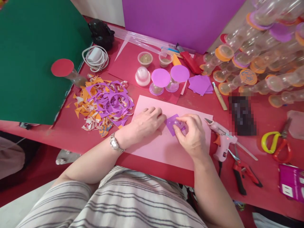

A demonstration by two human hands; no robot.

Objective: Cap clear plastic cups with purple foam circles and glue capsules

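Note:
In the head view a small purple square (pixel 170 126) lies on a pink sheet (pixel 152 152). A small clear plastic piece (pixel 177 122) with a rounded shape rests on it or just above it; I cannot tell which. The fingers of my right hand (pixel 193 133) are closed on this piece and hide part of it. My left hand (pixel 149 122) lies palm down on the pink sheet, fingers loosely extended, their tips close to the square's left edge. Behind the sheet stand clear plastic cups with purple discs (pixel 161 78) on top.
Purple and orange scraps (pixel 111 99) are heaped at left. To the right lie a pink glue gun (pixel 223 139), red-handled pliers (pixel 244 174), scissors (pixel 276 145) and a wooden-handled cutter (pixel 220 97). Purple squares (pixel 200 84) and stacked plastic tubes (pixel 258 60) are further back.

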